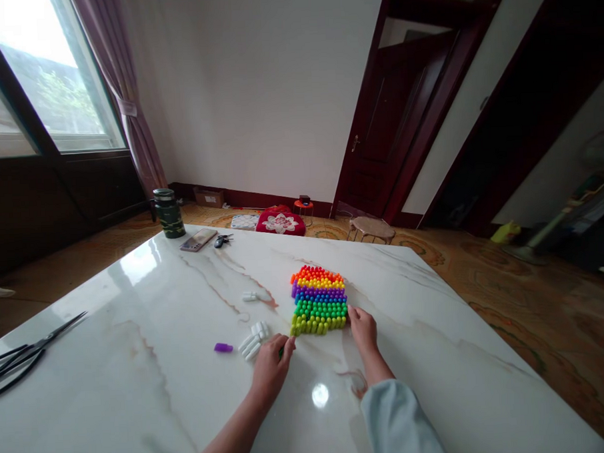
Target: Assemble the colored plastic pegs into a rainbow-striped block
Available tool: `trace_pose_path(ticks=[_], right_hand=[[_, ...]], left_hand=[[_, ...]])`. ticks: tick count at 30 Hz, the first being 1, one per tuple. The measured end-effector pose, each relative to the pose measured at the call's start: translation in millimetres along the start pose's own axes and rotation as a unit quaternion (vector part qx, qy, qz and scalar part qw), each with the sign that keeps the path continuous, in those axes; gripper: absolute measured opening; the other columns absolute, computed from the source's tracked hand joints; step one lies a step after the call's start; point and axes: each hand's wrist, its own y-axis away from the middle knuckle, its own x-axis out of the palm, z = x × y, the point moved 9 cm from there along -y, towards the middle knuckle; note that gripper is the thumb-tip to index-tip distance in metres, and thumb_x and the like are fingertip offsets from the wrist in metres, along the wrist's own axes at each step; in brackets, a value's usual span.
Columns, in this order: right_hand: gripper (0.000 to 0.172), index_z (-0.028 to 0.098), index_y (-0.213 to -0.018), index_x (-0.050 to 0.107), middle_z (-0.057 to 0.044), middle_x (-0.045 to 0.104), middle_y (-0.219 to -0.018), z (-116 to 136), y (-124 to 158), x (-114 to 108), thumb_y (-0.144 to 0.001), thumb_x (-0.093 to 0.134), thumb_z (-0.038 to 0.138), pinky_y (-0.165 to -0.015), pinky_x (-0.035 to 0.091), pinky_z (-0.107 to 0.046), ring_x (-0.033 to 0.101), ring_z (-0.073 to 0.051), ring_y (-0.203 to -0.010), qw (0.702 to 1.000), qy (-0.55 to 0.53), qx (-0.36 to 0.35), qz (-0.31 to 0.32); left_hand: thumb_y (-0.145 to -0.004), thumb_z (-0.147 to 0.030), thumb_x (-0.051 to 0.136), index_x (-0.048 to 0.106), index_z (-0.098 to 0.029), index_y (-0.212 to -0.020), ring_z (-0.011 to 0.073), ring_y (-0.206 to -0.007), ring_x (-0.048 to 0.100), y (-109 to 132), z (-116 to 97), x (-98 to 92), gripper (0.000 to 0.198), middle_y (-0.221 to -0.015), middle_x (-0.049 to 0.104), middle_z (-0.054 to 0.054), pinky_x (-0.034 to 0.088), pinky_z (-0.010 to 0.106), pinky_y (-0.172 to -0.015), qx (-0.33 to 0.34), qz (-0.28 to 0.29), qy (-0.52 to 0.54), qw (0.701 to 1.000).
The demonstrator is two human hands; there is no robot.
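Observation:
Small glossy capsule-shaped pieces stand packed in colour rows [319, 299]: red and orange at the back, then yellow, purple, blue, green and lime at the front. My left hand [272, 362] is closed at the front left corner of the lime row, and a bit of a green capsule-shaped piece [281, 352] shows in its fingers. On the right side, my right hand [363, 328] has its fingers pressed together against the end of the green rows; what they pinch is hidden. Several white pieces [251, 341] lie beside my left hand, with a purple piece [223, 348] left of them.
More white pieces [250, 296] lie farther back on the marble-patterned table [189, 385]. Large black-handled scissors [34, 348] rest at the left. A dark green flask [168, 213], a phone [199, 240] and keys [222, 241] are at the far left corner.

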Motion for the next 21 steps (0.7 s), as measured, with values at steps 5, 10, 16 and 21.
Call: trace_pose_path(ticks=[5, 10, 16, 21], right_hand=[[0.045, 0.014, -0.099, 0.065, -0.013, 0.068, -0.096, 22.4, 43.5, -18.1, -0.085, 0.04, 0.048, -0.072, 0.046, -0.03, 0.061, -0.02, -0.078, 0.988, -0.094, -0.037, -0.114], [0.021, 0.02, -0.099, 0.064, -0.006, 0.063, -0.093, 103.4, 124.3, 34.6, -0.084, 0.049, 0.022, -0.069, 0.05, -0.026, 0.06, -0.016, -0.08, 0.954, -0.177, -0.225, 0.093], [0.027, 0.021, -0.092, 0.065, -0.007, 0.057, -0.107, 128.2, 160.1, 62.1, -0.076, 0.051, 0.006, -0.08, 0.052, -0.028, 0.061, -0.017, -0.093, 0.941, -0.18, -0.247, 0.145], [0.029, 0.021, -0.101, 0.064, -0.009, 0.053, -0.116, 128.1, 165.1, 63.7, -0.08, 0.05, 0.008, -0.084, 0.051, -0.03, 0.061, -0.018, -0.095, 0.938, -0.14, -0.282, 0.146]], left_hand=[[-0.094, -0.046, 0.031, 0.063, -0.018, -0.073, 0.0173, -0.067, 0.059, 1.9, -2.1, -2.2, 0.048, -0.07, 0.064, 0.004, 0.041, 0.027, -0.067, -0.014, -0.005, 0.022, 1.0], [-0.095, -0.047, 0.028, 0.062, -0.019, -0.077, 0.017, -0.062, 0.06, 4.9, -7.2, -3.3, 0.047, -0.065, 0.064, 0.002, 0.041, 0.027, -0.065, -0.033, 0.009, 0.045, 0.998], [-0.095, -0.045, 0.027, 0.055, -0.02, -0.073, 0.0164, -0.06, 0.056, 6.1, -11.4, -8.7, 0.044, -0.064, 0.061, 0.002, 0.038, 0.026, -0.062, -0.022, -0.006, 0.038, 0.999], [-0.097, -0.042, 0.025, 0.055, -0.02, -0.078, 0.017, -0.066, 0.057, 5.6, -13.4, -6.8, 0.042, -0.07, 0.062, 0.003, 0.038, 0.028, -0.067, -0.005, -0.001, 0.021, 1.0]])
